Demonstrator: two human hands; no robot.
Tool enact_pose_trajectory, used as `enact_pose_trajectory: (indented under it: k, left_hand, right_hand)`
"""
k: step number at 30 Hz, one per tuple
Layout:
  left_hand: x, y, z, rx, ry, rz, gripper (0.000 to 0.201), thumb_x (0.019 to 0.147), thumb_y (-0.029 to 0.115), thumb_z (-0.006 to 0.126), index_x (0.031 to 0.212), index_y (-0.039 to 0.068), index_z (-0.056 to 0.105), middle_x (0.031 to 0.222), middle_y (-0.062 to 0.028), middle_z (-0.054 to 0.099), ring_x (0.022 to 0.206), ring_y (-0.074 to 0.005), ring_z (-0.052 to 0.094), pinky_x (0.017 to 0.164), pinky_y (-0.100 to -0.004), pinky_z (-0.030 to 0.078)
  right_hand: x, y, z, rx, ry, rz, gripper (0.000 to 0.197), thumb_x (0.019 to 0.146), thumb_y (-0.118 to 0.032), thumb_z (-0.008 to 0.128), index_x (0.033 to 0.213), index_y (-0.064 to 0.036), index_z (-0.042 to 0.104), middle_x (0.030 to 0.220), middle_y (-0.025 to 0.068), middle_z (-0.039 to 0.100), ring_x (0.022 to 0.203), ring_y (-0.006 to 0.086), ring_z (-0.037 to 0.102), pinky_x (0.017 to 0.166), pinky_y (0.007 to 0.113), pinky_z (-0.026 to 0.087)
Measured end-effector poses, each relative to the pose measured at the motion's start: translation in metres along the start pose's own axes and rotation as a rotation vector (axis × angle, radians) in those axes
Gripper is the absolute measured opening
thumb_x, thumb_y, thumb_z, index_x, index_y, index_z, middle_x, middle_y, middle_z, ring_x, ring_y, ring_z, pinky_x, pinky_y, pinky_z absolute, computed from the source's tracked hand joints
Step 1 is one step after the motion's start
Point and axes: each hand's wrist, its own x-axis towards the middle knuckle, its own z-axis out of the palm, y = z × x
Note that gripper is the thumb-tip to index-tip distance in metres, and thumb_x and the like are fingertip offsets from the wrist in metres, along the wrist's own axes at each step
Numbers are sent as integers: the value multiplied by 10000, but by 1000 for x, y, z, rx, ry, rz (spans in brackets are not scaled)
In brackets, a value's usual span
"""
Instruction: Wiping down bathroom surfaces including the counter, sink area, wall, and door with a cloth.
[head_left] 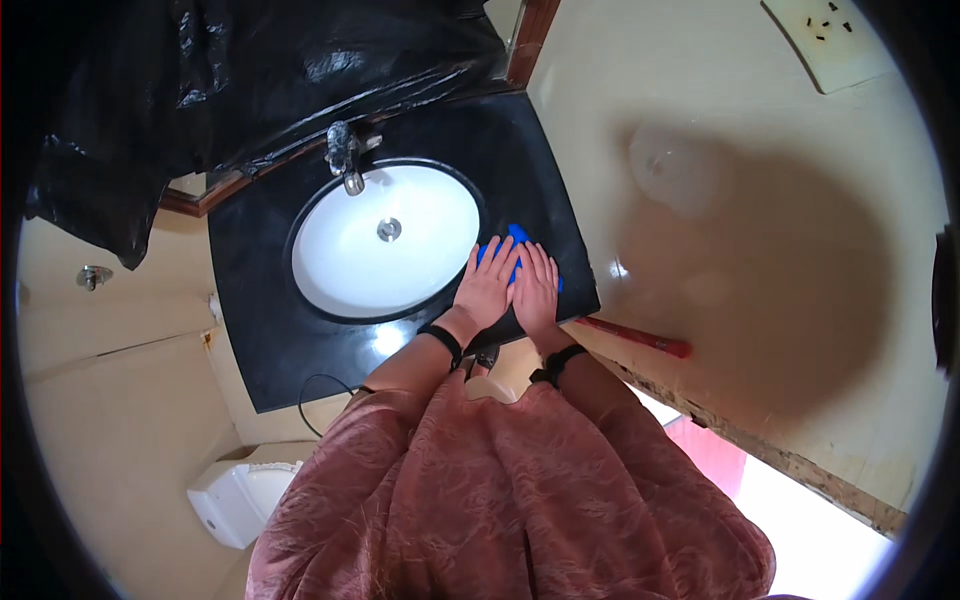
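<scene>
Overhead: black table (262,310); white basin (340,262) set in it; left hand (487,291) and right hand (538,292) flat, side by side, fingers slightly spread, over blue cloth (517,233) at basin's three o'clock. Even palm pressure, cloth kept flat, likely works best.

"What's under those hands?"

"A blue cloth (517,232), mostly hidden by the left hand (485,292) and right hand (537,289); I can't make out its full shape."

"And the mirror (503,18)?"

"Black plastic (330,65) hides most of it, and that runs out of view up top."

"The dark thing (945,300) over right?"

"Cut off; can't tell what it is."

"That white fixture (225,505)?"

"Partly behind the sleeve (345,450). The cable (302,398) slips out of sight there too."
</scene>
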Motion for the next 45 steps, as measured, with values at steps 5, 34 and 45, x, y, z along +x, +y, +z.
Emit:
enact_pose_trajectory:
  k: [5, 34, 45]
  left_hand:
    - [52, -6, -3, 50, 39, -11, 647, 1006, 367, 468, 1561, 63, 338, 1641, -135, 300, 1526, -316, 241, 1222, -580, 157]
    - [-7, -4, -121, -920, -105, 62, 528, 829, 201, 825, 1284, 81, 586, 1100, -116, 700, 1014, -212, 660, 919, -345, 520]
    - [31, 94, -276, -717, 122, 581, 253, 921, 167, 725, 1111, 4, 693, 1237, -167, 640, 1152, -332, 611, 1001, -396, 477]
  right_hand:
    - [54, 23, -17, -18, -67, -46, 472, 998, -177, 540, 1449, -52, 484, 1496, 154, 479, 1418, 349, 408, 1182, 498, 297]
    - [-34, -13, -144, 678, -174, 279, 359, 697, -263, 835, 815, -66, 559, 751, 62, 593, 719, 151, 563, 639, 342, 472]
    - [-37, -109, -307, 852, 357, 118, 256, 931, -85, 732, 911, -118, 479, 869, -51, 510, 812, 35, 486, 713, 229, 430]
